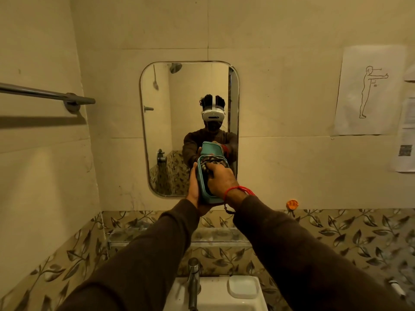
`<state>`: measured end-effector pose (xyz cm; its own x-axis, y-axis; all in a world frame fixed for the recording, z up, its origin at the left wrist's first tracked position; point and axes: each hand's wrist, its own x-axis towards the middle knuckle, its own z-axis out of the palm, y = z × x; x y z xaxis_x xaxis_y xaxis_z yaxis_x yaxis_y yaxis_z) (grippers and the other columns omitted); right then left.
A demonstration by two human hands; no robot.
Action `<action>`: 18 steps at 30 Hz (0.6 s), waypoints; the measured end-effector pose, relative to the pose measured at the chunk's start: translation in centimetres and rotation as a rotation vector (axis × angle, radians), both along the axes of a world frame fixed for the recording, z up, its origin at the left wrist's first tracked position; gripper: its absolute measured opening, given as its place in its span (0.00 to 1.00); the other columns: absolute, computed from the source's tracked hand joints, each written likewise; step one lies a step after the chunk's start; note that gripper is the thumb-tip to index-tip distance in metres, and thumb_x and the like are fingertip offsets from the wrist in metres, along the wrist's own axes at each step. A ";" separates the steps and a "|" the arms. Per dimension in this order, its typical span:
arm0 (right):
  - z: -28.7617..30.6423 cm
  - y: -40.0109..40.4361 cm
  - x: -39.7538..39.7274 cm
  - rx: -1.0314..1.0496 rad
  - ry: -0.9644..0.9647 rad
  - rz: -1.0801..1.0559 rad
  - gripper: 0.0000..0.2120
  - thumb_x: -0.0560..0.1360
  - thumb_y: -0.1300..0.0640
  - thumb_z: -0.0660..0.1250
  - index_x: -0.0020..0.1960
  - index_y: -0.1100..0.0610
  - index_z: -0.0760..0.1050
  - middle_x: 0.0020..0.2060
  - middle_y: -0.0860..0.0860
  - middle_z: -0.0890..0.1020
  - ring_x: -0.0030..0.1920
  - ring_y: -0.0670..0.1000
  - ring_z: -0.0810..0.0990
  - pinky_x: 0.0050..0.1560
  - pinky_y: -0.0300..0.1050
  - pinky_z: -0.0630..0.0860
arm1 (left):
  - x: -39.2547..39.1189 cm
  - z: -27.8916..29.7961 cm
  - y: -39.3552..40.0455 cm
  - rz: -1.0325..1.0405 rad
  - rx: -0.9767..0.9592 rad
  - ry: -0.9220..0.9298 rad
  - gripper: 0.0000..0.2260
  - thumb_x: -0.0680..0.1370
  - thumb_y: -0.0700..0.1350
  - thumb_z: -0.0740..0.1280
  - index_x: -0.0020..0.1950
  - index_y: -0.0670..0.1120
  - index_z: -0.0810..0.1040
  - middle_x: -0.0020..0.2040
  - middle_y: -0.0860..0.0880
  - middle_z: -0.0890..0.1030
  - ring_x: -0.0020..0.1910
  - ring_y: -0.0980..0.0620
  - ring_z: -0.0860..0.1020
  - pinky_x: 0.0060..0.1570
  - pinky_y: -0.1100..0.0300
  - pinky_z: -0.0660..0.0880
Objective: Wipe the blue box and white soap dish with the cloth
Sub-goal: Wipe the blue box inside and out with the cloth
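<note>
Two hands are raised in front of one wall mirror (179, 104). The left hand (195, 189) cups one blue box (200, 187) from its left side and underneath, its grip clamped on the box. The box is held up in the air with its open side toward the camera. The right hand (221, 179) reaches into that opening, its grip closed on one dark patterned cloth (205, 165) that is bunched inside the box against its inner wall. A red thread band (238, 191) circles the right wrist. Both arms wear dark brown sleeves (143, 261).

Below, one white soap dish (243, 287) sits on the rim of one white sink (215, 297), just right of the single metal tap (193, 286), well apart from both hands. One towel bar (45, 93) is fixed to the left wall. One sheet with a line-drawn figure (368, 90) hangs on the right wall, with other papers at the frame edge beside it. A small orange object (292, 204) is stuck on the wall above the leaf-patterned tiles (348, 232).
</note>
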<state>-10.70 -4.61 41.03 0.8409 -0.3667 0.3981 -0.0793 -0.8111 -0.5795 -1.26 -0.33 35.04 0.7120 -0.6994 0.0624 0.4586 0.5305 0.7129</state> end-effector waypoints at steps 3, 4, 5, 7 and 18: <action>-0.2 -0.1 0.1 -0.157 0.076 0.041 0.24 0.77 0.66 0.61 0.72 0.54 0.68 0.67 0.57 0.74 0.69 0.59 0.70 0.69 0.51 0.67 | -0.3 0.5 1.0 -0.009 0.043 -0.040 0.32 0.79 0.69 0.56 0.72 0.46 0.72 0.67 0.37 0.77 0.65 0.37 0.75 0.61 0.42 0.74; -0.3 -0.2 0.2 -0.196 0.087 0.051 0.26 0.76 0.67 0.62 0.72 0.54 0.67 0.68 0.57 0.73 0.69 0.59 0.69 0.71 0.52 0.66 | -0.6 0.4 1.2 -0.022 0.047 -0.047 0.32 0.79 0.69 0.55 0.72 0.46 0.73 0.67 0.38 0.77 0.65 0.38 0.76 0.59 0.42 0.75; -0.3 -0.2 0.2 -0.216 0.098 0.062 0.27 0.76 0.67 0.61 0.73 0.54 0.66 0.69 0.57 0.72 0.70 0.60 0.68 0.72 0.53 0.64 | -0.6 0.3 1.3 -0.029 0.038 -0.049 0.32 0.79 0.69 0.55 0.72 0.46 0.73 0.68 0.38 0.77 0.66 0.38 0.75 0.60 0.42 0.74; -0.2 -0.1 0.2 -0.203 0.103 0.101 0.29 0.76 0.69 0.60 0.75 0.52 0.63 0.71 0.57 0.69 0.71 0.60 0.65 0.73 0.53 0.63 | -0.7 0.2 1.4 -0.038 0.009 -0.050 0.33 0.79 0.69 0.55 0.73 0.46 0.72 0.69 0.38 0.77 0.68 0.38 0.74 0.63 0.41 0.73; 0.4 0.0 -2.1 -0.176 0.398 0.276 0.28 0.75 0.71 0.56 0.73 0.54 0.67 0.69 0.56 0.71 0.67 0.58 0.72 0.66 0.51 0.73 | 0.2 -1.6 2.5 -0.064 0.103 -0.105 0.33 0.78 0.69 0.54 0.64 0.44 0.80 0.60 0.39 0.83 0.58 0.40 0.81 0.57 0.44 0.76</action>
